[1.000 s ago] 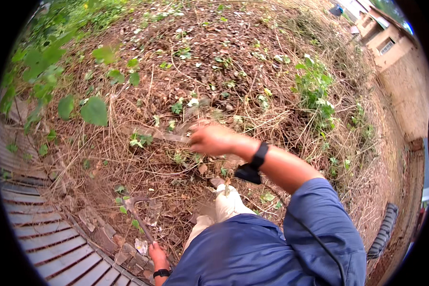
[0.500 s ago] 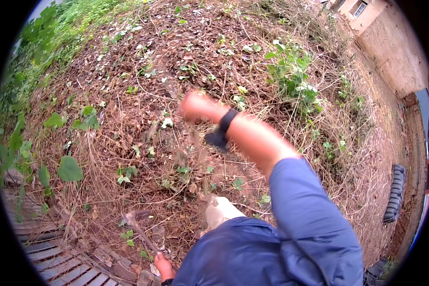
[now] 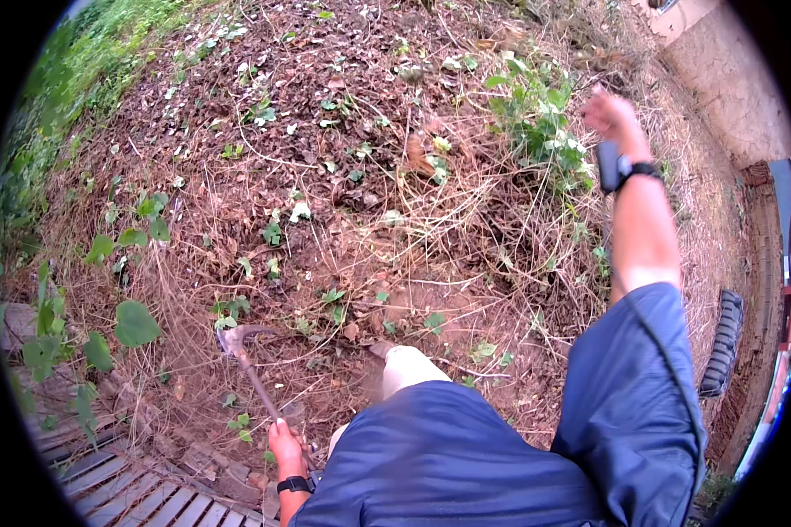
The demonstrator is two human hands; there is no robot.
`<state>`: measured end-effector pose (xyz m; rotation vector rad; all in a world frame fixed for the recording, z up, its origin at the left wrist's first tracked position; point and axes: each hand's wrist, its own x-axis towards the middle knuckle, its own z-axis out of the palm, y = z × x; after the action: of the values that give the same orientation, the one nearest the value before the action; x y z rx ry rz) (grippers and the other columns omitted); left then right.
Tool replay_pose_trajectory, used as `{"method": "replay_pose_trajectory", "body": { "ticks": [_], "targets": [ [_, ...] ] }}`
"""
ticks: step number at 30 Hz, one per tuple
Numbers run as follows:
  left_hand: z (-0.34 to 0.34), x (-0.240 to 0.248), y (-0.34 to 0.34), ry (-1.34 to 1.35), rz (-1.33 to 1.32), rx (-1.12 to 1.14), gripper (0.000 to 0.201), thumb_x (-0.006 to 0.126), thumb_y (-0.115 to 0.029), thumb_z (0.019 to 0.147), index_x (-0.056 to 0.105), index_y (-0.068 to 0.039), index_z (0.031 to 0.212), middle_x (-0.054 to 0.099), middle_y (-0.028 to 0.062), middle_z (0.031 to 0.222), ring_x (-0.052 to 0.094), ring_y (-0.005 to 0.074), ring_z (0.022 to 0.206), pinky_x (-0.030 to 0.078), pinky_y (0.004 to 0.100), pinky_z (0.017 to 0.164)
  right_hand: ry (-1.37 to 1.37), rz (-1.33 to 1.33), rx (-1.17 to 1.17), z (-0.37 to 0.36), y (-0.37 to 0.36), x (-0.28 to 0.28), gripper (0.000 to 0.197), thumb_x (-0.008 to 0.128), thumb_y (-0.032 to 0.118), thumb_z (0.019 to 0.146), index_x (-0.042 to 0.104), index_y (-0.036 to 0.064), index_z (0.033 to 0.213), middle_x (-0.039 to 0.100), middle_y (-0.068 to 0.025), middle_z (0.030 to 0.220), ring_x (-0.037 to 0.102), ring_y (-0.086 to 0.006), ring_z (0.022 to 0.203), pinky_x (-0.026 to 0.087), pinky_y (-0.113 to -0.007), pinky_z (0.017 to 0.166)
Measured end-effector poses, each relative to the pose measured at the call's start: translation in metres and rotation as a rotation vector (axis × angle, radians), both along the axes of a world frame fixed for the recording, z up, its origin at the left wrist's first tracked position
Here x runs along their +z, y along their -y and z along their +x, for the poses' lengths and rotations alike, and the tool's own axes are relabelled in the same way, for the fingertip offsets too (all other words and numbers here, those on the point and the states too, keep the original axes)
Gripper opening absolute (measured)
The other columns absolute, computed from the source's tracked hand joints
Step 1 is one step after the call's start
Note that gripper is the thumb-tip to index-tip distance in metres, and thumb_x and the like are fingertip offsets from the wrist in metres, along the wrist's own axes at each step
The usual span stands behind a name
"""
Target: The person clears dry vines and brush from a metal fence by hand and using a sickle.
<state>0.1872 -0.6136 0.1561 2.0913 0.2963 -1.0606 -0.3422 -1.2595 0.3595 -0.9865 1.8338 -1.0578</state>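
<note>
My head view shows leaf-strewn ground [image 3: 431, 307] around a green plant [image 3: 545, 132], a wall [image 3: 729, 97] to its right. Below-left of the plant, the left hand [image 3: 286, 443] grips a tool [image 3: 257, 379]; right beside the plant, the right hand [image 3: 613, 114]: open or closed, I cannot tell.

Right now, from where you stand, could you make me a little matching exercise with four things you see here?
1. Left hand
2. Right hand
3. Shirt
4. Slatted panel

A. Blue
B. At the upper right of the picture
C. Grey
D. Around the handle of a tool

Pairs: 1-D, 2-B, 3-A, 4-C
</note>
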Motion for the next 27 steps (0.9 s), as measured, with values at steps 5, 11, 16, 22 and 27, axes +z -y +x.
{"method": "replay_pose_trajectory", "body": {
  "ticks": [5, 11, 16, 22, 27],
  "targets": [
    [0.008, 0.002, -0.019, 0.040, 0.038, -0.019, 0.023, 0.042, -0.028, 0.102, 0.044, -0.010, 0.088, 0.044, 0.0005, 0.063, 0.040, 0.0110, 0.040, 0.034, 0.0280, 0.033, 0.011, 0.417, 0.272, 0.053, -0.135, -0.179, 0.012, 0.059, 0.016, 0.087, 0.065, 0.0076, 0.081, 0.064, -0.0067, 0.070, 0.061, -0.0159, 0.061, 0.049, -0.030, 0.053],
    [0.015, -0.006, -0.059, 0.021, 0.084, 0.003, 0.024, 0.041, -0.027, 0.102, 0.044, -0.009, 0.086, 0.044, 0.0009, 0.062, 0.041, 0.0117, 0.040, 0.035, 0.0287, 0.033, 0.045, 0.743, 0.600, 0.124, -0.297, -0.292, 0.021, 0.058, 0.021, 0.095, 0.061, 0.0015, 0.102, 0.064, -0.0056, 0.082, 0.062, -0.0146, 0.068, 0.052, -0.028, 0.059],
    [0.018, -0.010, -0.078, -0.015, 0.078, 0.027, 0.024, 0.042, -0.029, 0.102, 0.043, -0.010, 0.087, 0.045, 0.0011, 0.065, 0.041, 0.0116, 0.042, 0.035, 0.0284, 0.034, -0.082, 0.746, 0.908, 0.170, -0.380, -0.318, 0.026, 0.060, 0.021, 0.093, 0.060, -0.0002, 0.108, 0.065, -0.0067, 0.083, 0.064, -0.0143, 0.066, 0.054, -0.030, 0.056],
    [0.035, -0.027, -0.112, -0.028, 0.041, -0.030, 0.023, 0.041, -0.030, 0.102, 0.043, -0.011, 0.089, 0.043, 0.0004, 0.066, 0.040, 0.0108, 0.043, 0.035, 0.0271, 0.035, -0.037, 0.674, 0.850, 0.202, -0.435, -0.307, 0.022, 0.058, 0.018, 0.094, 0.061, -0.0014, 0.104, 0.065, -0.0073, 0.077, 0.063, -0.0148, 0.061, 0.053, -0.030, 0.054],
    [0.047, -0.044, -0.192, -0.059, -0.011, -0.021, 0.024, 0.041, -0.030, 0.102, 0.044, -0.011, 0.088, 0.043, 0.0005, 0.065, 0.040, 0.0108, 0.042, 0.034, 0.0270, 0.034, -0.011, 0.698, 0.766, 0.231, -0.497, -0.291, 0.022, 0.060, 0.022, 0.092, 0.063, 0.0014, 0.100, 0.066, -0.0060, 0.076, 0.066, -0.0154, 0.065, 0.053, -0.031, 0.055]
  ]
}}
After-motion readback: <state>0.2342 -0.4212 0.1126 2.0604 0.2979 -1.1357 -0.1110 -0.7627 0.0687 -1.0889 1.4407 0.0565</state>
